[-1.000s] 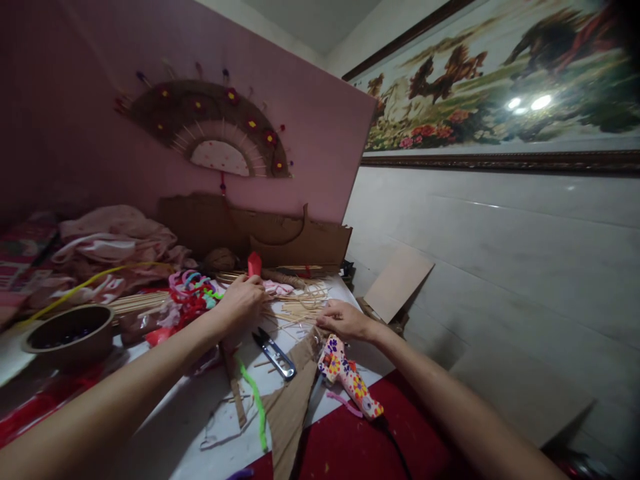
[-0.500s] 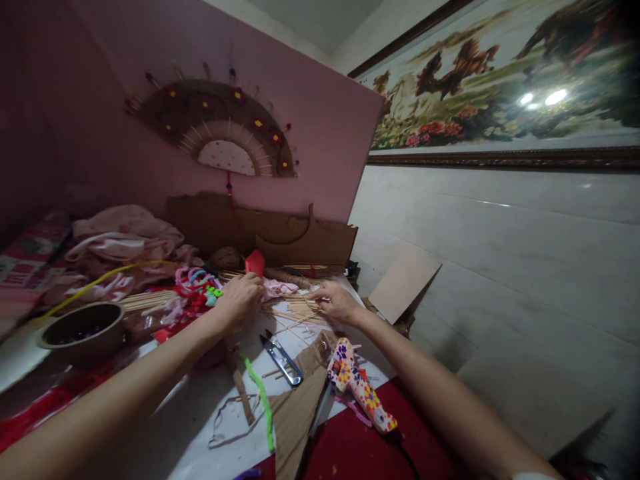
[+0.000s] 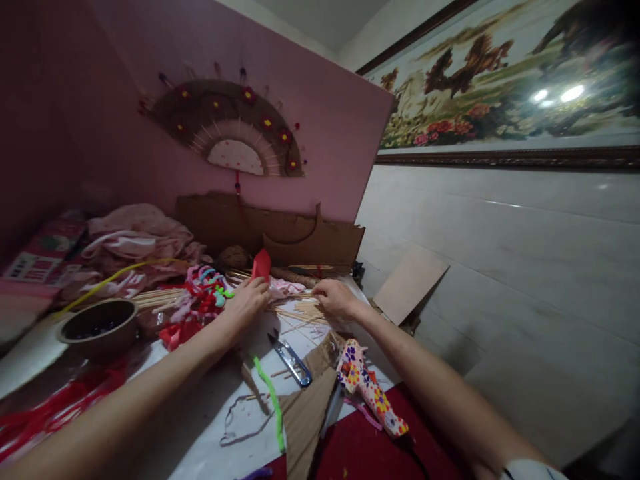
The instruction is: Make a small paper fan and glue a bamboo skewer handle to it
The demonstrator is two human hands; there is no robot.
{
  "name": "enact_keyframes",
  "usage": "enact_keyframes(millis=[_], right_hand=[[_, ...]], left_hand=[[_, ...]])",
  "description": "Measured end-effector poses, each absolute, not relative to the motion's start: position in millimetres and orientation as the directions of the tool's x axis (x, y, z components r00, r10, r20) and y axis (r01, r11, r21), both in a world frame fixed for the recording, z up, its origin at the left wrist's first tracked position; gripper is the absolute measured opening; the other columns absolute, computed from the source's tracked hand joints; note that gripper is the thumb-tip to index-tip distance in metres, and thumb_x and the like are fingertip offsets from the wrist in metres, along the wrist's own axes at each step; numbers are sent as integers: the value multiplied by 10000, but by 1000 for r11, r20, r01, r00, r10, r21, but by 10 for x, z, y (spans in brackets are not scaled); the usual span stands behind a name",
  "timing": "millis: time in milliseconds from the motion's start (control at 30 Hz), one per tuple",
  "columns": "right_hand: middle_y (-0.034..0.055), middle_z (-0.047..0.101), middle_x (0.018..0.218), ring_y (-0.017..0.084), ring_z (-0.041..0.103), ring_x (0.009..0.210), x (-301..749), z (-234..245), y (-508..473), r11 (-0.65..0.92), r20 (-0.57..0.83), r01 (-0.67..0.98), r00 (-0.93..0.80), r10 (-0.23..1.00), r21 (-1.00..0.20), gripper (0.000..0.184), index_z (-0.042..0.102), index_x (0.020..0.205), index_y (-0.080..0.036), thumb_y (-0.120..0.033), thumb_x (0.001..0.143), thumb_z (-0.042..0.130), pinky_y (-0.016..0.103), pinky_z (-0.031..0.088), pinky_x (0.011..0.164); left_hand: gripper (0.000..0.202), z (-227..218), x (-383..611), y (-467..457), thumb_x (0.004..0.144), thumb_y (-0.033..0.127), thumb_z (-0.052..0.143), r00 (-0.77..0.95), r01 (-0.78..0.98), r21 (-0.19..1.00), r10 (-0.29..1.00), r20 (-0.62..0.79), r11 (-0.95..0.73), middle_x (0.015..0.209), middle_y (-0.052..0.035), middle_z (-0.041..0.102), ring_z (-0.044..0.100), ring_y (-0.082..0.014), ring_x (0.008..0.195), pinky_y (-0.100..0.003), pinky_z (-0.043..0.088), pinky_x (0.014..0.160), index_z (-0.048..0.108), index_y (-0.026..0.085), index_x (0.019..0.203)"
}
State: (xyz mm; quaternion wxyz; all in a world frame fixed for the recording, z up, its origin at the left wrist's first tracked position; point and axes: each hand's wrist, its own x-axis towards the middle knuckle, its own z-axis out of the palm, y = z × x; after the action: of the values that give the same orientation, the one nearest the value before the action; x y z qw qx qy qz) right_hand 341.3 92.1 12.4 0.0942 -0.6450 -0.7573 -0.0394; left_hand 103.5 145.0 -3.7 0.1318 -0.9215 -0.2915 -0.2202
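My left hand (image 3: 250,299) is closed at the back of the white work surface, fingers curled against the lower edge of a red folded piece (image 3: 261,265). What lies under its fingertips is hidden. To its right, my right hand (image 3: 334,297) is closed in a pinch at the far end of scattered thin wooden sticks (image 3: 300,315); anything between the fingertips is too small to make out. Pink cloth (image 3: 287,287) lies between the hands. Nearer to me are blue-handled thread snips (image 3: 293,363) and a flower-patterned glue gun (image 3: 373,390).
Cut cardboard (image 3: 310,407) and a green pipe cleaner (image 3: 270,400) lie in front. On the left stand a dark bowl (image 3: 100,327) and a heap of coloured pipe cleaners (image 3: 205,293). A decorated fan (image 3: 235,130) hangs on the pink panel above a cardboard strip (image 3: 320,240).
The view has swung slightly left, so everything sits further right. The red piece beside my left hand is more tilted. My right hand has shifted slightly, its fingers more curled.
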Motion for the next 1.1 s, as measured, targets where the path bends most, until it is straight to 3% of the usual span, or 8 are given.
enact_keyframes(millis=[133,400,567,833,1100], right_hand=[[21,689,928,159,579,837,3306,118,866,207,172,976,-194,966,-60,239,704,908,-222,-189,774,508,218,348,670],[50,678,911,175,566,846,3304,116,785,124,211,992,-117,970,-21,246,706,842,-209,-252,830,464,233,328,660],[50,676,961,174,574,887,3423,144,755,38,256,999,-33,966,-13,261,697,911,-213,-271,842,452,226,347,702],[52,685,973,195,603,884,3689,142,743,-119,304,992,122,945,-31,299,693,925,-216,-259,848,407,241,374,660],[19,702,925,160,606,870,3778,43,765,-40,224,999,47,974,-35,231,718,860,-223,-227,793,496,194,387,708]], left_hand=[[227,-33,1046,1258,801,142,446,782,589,-221,481,396,-777,981,-127,633,479,-257,1072,-423,323,962,645,135,909],[324,-77,942,1229,818,130,412,798,575,-224,479,366,-787,1117,-110,583,378,-264,1196,-452,241,1019,600,167,1080],[382,-83,898,1253,835,122,382,798,567,-237,455,394,-789,1211,-110,529,325,-244,1238,-440,206,1045,543,177,1177],[393,54,819,1341,790,104,433,804,558,-196,468,366,-806,1232,-120,522,361,-236,1217,-406,272,1027,553,158,1160],[505,58,732,1374,702,34,398,708,668,-65,607,360,-741,1322,-107,472,424,-259,1186,-407,416,898,581,187,1147]])
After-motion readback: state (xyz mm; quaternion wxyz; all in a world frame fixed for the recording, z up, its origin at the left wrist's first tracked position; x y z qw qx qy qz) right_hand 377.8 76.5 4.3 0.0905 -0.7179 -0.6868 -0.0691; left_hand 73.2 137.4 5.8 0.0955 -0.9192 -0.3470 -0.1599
